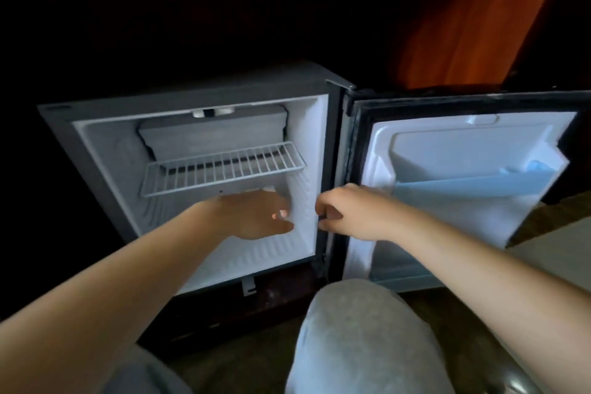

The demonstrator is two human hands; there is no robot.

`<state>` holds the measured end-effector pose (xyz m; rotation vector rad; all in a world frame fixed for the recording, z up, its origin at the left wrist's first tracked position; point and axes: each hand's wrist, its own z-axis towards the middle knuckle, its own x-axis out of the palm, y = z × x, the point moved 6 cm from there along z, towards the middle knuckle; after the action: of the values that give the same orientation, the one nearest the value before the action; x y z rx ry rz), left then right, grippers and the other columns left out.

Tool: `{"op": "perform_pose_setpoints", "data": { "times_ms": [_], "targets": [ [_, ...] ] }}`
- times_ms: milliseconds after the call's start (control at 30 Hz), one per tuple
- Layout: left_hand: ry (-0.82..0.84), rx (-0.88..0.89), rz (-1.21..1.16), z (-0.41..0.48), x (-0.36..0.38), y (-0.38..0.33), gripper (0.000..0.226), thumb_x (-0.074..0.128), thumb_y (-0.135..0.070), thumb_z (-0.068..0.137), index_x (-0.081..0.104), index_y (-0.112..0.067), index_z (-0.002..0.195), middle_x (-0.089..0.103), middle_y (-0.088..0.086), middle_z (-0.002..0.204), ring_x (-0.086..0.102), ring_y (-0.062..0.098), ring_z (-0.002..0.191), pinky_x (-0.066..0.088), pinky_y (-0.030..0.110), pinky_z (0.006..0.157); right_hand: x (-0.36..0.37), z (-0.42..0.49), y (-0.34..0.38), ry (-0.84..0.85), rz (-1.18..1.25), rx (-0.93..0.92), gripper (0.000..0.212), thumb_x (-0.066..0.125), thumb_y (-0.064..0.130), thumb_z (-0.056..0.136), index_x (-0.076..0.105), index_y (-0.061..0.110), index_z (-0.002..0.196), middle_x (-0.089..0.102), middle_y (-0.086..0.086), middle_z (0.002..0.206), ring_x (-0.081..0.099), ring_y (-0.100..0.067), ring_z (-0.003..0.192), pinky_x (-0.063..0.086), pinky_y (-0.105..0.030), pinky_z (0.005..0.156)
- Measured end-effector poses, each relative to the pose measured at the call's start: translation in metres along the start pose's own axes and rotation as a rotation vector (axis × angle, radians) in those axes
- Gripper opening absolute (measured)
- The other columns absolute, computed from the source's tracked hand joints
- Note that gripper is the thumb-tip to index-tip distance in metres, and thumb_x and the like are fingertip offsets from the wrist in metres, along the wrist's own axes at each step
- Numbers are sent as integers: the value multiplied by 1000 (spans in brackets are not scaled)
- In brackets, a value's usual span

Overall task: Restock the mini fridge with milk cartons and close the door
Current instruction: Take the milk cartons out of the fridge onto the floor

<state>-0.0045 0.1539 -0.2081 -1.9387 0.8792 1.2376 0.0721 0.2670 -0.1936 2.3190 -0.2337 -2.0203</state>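
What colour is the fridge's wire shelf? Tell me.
The wire grid shelf is white; head view.

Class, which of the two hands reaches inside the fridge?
The left hand, below the wire shelf inside the fridge. The right hand is outside, at the front edge beside the open door.

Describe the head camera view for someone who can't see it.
A person's left hand reaches into an open mini fridge, under its wire shelf; the right hand, fingers curled, sits at the fridge's front edge. The door stands wide open on the right.
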Motion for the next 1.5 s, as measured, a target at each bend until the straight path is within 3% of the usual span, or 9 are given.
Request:
{"op": "perform_pose_setpoints", "data": {
  "times_ms": [200,467,667,933,1067,1167,1233,1367,1500],
  "targets": [
    [4,-140,-146,9,23,64,34,41,-35,97,55,-9,115,57,9,121,54,25,110,41,34,94,24,69,34,110,6,-8,27,54,39,91,57,19,108,60,0,109,56,-23,96,45,-34,76],
    [-45,-276,-213,32,60,121,49,40,-29,99,32,-12,144,35,8,149,37,24,134,28,31,109,78,146,51,164,49,0,29,55,34,91,61,10,108,61,-7,111,59,-26,97,49,-37,82],
    [-98,-319,-118,76,69,146,56,44,-36,96,28,-14,144,33,9,148,33,28,134,30,42,109,111,190,28,75,48,37,46,55,29,91,45,14,134,48,-6,137,48,-26,122,45,-38,95],
    [-41,-406,-55,142,93,168,94,60,-38,87,-5,-11,150,-5,9,159,2,26,146,19,46,114,135,231,-4,11,12,85,69,58,20,90,19,13,147,19,-3,155,25,-25,140,36,-40,105],
    [-116,-405,-35,158,95,175,95,63,-37,84,-2,-12,149,-1,9,159,9,27,145,19,44,114,145,245,-15,-40,-5,85,79,59,17,87,11,17,149,16,-1,155,21,-25,141,36,-41,103],
    [-129,-433,-33,162,97,186,92,61,-38,86,-1,-12,149,-8,9,159,-1,28,146,12,45,116,149,251,-20,-58,9,84,76,58,14,87,14,19,148,20,-1,154,25,-26,139,37,-42,102],
    [-156,-446,-58,164,97,191,86,59,-35,88,4,-11,149,1,9,159,4,29,146,15,44,115,149,254,-20,-71,20,79,73,58,12,87,17,19,146,23,-2,152,28,-27,137,40,-41,99],
    [-200,-465,-79,170,93,191,57,51,-30,94,27,-10,142,38,10,144,39,27,131,37,37,103,150,261,-19,-123,39,89,62,57,9,87,28,17,142,35,-7,145,40,-30,129,44,-41,97],
    [-137,-499,-89,175,97,188,47,54,-30,93,37,-8,131,54,13,128,53,29,118,44,38,92,160,265,-15,-60,45,68,57,63,23,86,36,12,136,43,-10,137,45,-32,122,47,-43,93]
  ]
}}
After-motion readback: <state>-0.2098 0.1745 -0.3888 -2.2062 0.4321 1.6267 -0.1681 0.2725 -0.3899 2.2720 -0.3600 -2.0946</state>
